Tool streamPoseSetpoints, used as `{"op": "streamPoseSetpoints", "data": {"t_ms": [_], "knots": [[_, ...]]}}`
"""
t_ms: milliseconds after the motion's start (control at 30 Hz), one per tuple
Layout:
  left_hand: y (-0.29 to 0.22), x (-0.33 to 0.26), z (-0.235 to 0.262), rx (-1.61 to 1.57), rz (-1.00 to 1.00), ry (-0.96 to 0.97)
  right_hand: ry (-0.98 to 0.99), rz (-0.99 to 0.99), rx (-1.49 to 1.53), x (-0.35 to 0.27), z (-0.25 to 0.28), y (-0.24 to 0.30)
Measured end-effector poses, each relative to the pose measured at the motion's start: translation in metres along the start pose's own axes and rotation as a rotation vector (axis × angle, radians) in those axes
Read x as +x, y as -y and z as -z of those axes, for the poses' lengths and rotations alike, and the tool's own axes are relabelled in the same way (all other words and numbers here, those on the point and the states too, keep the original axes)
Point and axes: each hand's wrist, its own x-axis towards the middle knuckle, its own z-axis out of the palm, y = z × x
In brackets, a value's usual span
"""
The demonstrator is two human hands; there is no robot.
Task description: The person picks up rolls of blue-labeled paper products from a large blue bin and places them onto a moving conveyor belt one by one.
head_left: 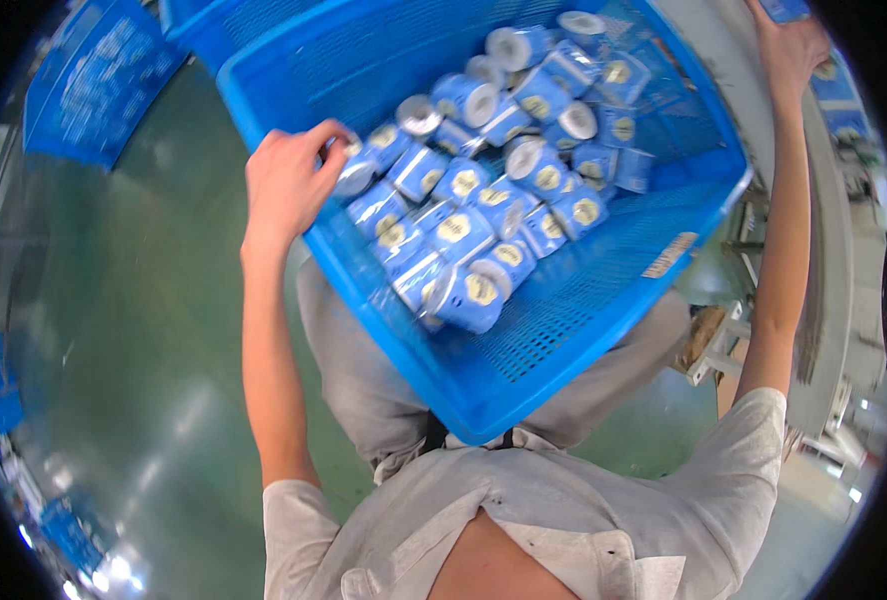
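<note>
A blue plastic crate (pixel 583 345) rests tilted over my lap and holds many small cylinders in blue-and-white wrapping with round yellow labels. My left hand (pixel 285 185) is at the crate's left rim, with thumb and forefinger closed at a wrapped cylinder (pixel 353 177) on the near left of the pile. My right hand (pixel 791 52) reaches far out to the upper right, above a pale work surface. Its fingers are around a small blue pack (pixel 785 9), which the picture's upper edge cuts off in part.
Along the right runs a pale bench or conveyor edge (pixel 825 300), with more blue packs (pixel 843 110) beyond it. Another blue crate (pixel 198 30) adjoins mine at the upper left, beside a blue bin (pixel 103 85). The floor (pixel 153 300) is green and glossy.
</note>
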Motion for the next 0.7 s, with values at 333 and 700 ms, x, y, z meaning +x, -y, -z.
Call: {"op": "streamPoseSetpoints", "data": {"t_ms": [333,700], "knots": [[0.000,0.000,0.004,0.006,0.015,0.030,1.836,0.542,0.077,-0.344,-0.072,0.337],[-0.014,-0.004,0.020,-0.032,0.103,-0.031,0.719,0.360,0.569,-0.148,0.018,0.204]]}}
